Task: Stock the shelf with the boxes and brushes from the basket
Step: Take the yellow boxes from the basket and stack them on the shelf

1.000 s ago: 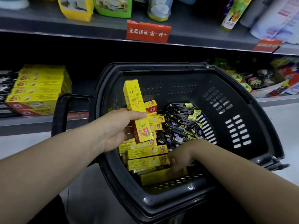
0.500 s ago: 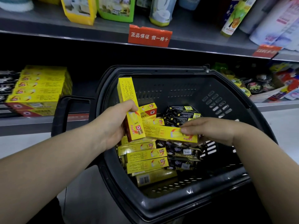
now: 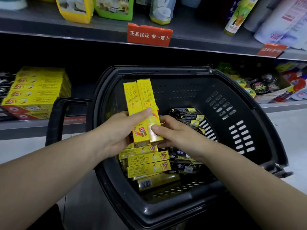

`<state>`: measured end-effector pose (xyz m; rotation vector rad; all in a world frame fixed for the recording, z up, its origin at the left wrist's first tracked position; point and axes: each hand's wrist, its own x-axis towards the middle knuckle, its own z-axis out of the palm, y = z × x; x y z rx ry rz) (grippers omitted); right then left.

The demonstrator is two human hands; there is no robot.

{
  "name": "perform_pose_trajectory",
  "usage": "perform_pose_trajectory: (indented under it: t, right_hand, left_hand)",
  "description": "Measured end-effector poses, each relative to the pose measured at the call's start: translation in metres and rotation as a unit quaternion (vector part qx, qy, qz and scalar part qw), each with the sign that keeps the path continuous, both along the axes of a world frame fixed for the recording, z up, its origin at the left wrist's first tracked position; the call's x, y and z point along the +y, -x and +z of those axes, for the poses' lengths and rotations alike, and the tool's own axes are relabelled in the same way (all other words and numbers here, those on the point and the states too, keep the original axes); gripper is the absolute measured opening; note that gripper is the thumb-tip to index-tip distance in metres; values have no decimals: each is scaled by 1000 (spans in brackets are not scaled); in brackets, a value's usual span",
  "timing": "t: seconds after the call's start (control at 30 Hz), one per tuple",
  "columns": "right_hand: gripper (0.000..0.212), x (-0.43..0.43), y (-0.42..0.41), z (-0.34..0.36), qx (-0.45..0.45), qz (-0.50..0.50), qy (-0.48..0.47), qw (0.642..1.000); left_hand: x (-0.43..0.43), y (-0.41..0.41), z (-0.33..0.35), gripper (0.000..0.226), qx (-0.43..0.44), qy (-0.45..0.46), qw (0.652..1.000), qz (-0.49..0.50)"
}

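Two long yellow boxes [image 3: 139, 98] stand side by side, upright, above the black basket [image 3: 245, 123]. My left hand [image 3: 119, 130] grips them from the left with the thumb across their fronts. My right hand [image 3: 174, 131] pinches the right-hand box at its lower end, thumb on its face. Several more yellow boxes [image 3: 147, 163] lie stacked in the left half of the basket. Black-and-yellow brush packs [image 3: 187, 113] fill its right half, partly hidden by my right hand.
A stack of the same yellow boxes [image 3: 38, 90] sits on the lower shelf at the left. The basket's handle [image 3: 58, 117] stands in front of that shelf. Small tins and packets [image 3: 262, 85] crowd the shelf at right. Bottles and pouches line the upper shelf [image 3: 191, 32].
My right hand lifted a yellow box out of the basket and set it upright against the one in my left hand. Both hands now hold the pair together.
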<state>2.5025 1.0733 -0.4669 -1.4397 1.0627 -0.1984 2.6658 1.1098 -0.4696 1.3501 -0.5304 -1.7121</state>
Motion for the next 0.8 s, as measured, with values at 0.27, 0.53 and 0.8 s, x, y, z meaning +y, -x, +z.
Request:
perform_pose_trajectory:
  t: [0.27, 0.53, 0.8]
  right_hand:
    - [52, -33, 13, -41, 226, 174, 131, 949]
    - [76, -26, 27, -100, 392, 366, 105, 838]
    - [67, -27, 22, -108, 385, 349, 85, 850]
  left_hand:
    - [-6, -10, -1, 56, -85, 19, 996, 8]
    - [-4, -12, 0, 93, -111, 36, 993, -25]
    - [-4, -14, -4, 86, -132, 34, 990, -22]
